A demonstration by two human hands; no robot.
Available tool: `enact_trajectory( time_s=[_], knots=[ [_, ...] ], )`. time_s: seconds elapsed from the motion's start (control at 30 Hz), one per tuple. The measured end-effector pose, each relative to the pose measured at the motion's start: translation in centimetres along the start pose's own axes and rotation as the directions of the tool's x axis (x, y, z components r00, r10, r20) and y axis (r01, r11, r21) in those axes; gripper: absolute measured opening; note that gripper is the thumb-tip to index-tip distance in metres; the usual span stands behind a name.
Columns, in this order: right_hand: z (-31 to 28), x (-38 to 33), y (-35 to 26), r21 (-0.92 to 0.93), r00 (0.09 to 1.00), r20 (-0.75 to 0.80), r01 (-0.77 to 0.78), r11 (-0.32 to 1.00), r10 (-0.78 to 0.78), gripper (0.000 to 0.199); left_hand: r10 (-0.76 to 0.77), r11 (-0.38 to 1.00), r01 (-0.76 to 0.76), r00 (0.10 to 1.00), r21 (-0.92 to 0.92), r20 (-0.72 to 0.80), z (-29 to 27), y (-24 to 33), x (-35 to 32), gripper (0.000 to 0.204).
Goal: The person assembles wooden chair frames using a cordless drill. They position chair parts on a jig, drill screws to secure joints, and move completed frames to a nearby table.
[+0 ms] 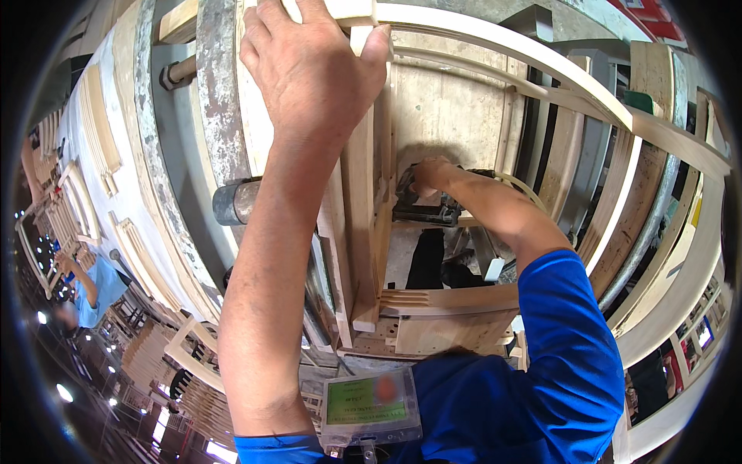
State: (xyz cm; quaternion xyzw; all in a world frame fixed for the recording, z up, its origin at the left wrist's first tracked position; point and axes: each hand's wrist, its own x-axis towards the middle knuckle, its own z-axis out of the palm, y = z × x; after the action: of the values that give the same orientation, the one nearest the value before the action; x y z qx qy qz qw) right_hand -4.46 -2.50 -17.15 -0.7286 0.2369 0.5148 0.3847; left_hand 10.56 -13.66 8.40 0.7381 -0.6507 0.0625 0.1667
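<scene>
Far left, a co-worker [91,288] in blue bends among stacked frames [73,205]. Centre, the left hand [309,73] clamps around the top of the upright wooden post [362,224], fingers wrapped, thumb on its right edge. To the right, the right hand [431,176] is closed on a black nail gun [421,207], pressed against the post's side.

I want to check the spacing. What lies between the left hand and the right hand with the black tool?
In the head view, an upright wooden rail stands between the left hand and the right hand on the black tool.
</scene>
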Motion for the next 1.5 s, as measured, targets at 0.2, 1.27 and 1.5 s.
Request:
enact_trajectory(
  time_s=[0.2, 1.27, 1.5],
  knots=[
    [0.7, 4.2, 1.4, 0.061, 0.970, 0.219, 0.094, 0.994, -0.105, 0.059, 0.050, 0.998, -0.050, 0.999, 0.030, -0.014, 0.2, -0.4, 0.5, 0.090],
    [5.7, -7.7, 11.1, -0.687, 0.994, -0.040, 0.049, 0.725, -0.105, 0.024, 0.031, 0.998, -0.027, 0.997, 0.056, -0.070, 0.6, -1.1, -0.6, 0.086],
    [4.5, -6.5, 9.4, -0.705, 0.976, 0.187, 0.210, 0.677, -0.108, 0.025, 0.107, 0.994, -0.104, 0.984, 0.029, -0.144, 1.0, -1.6, -0.6, 0.088]
  ],
)
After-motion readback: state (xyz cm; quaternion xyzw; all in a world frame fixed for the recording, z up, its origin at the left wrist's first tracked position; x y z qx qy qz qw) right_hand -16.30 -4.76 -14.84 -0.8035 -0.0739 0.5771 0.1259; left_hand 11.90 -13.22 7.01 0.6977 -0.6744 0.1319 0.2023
